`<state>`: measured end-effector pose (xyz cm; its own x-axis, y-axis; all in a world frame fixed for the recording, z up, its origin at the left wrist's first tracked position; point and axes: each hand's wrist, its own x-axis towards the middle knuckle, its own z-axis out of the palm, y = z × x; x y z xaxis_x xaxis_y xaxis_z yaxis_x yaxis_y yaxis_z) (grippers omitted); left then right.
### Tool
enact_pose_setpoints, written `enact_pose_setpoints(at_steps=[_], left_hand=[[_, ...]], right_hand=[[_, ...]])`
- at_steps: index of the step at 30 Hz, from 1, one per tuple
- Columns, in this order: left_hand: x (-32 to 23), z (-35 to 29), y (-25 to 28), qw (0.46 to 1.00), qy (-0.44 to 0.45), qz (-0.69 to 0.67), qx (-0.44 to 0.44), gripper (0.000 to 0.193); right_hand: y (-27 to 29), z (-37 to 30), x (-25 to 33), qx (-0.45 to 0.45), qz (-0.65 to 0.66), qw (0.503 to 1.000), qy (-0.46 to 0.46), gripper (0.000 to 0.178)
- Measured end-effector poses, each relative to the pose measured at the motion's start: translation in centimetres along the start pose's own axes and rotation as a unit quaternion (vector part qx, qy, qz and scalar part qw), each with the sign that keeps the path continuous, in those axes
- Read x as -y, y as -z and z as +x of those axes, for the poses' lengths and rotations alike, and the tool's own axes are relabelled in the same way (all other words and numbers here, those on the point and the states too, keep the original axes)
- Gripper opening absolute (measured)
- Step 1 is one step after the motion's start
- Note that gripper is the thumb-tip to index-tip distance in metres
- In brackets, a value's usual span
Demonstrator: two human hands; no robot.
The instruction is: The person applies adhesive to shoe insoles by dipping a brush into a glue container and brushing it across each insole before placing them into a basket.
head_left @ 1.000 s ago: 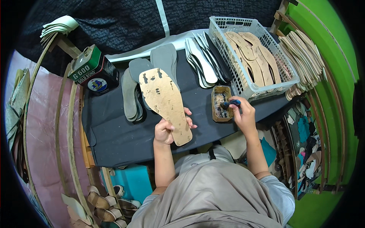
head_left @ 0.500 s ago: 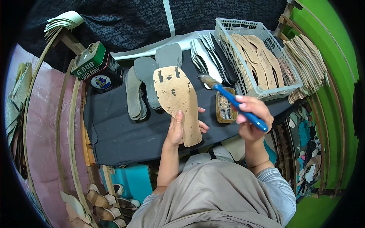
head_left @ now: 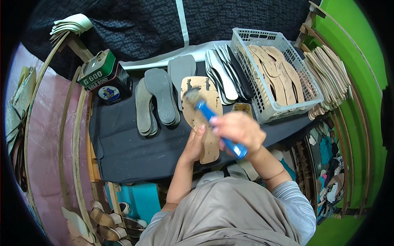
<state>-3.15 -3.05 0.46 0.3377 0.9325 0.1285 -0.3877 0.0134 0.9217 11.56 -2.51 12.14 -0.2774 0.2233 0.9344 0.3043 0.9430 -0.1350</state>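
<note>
A tan insole board (head_left: 198,118) with dark marks is held upright over the table by my left hand (head_left: 193,142), thumb on its face and fingers behind. My right hand (head_left: 241,130) is closed round the blue handle of a brush (head_left: 206,110). The bristles lie over the wide upper part of the board and look to be touching it, though motion blurs them. Just beyond my right hand is a small glue-stained tub (head_left: 243,108), partly hidden by that hand.
Grey soles (head_left: 161,91) lie in stacks behind the board, with white soles (head_left: 220,76) farther right. A plastic crate (head_left: 283,110) holds more tan insole boards (head_left: 281,71). Beside it stands a row of pale boards (head_left: 327,78). A green and black tin (head_left: 107,78) stands at the left.
My right hand has brought the brush leftward from above the tub onto the board. The board has shifted slightly right and turned more upright in my left hand.
</note>
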Motion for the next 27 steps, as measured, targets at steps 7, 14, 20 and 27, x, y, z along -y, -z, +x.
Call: enact_pose_setpoints(at_steps=[7,14,20,27], left_hand=[[-2.5,1.0,-1.9,1.000,0.026,-0.004,0.003,0.055],[1.1,1.2,0.2,0.998,0.002,-0.035,-0.045,0.047],[-2.5,1.0,-1.2,0.997,0.048,-0.058,-0.004,0.058],[-2.1,1.1,-0.6,0.995,0.045,-0.028,-0.082,0.061]], right_hand=[[0.3,0.3,0.0,0.028,0.005,1.000,-0.001,0.026],[-0.4,-0.6,-0.8,0.058,0.009,0.998,0.022,0.022],[0.5,-0.6,-1.6,-0.025,-0.049,0.998,-0.015,0.019],[0.2,-1.3,-1.1,0.011,-0.014,0.999,0.037,0.013]])
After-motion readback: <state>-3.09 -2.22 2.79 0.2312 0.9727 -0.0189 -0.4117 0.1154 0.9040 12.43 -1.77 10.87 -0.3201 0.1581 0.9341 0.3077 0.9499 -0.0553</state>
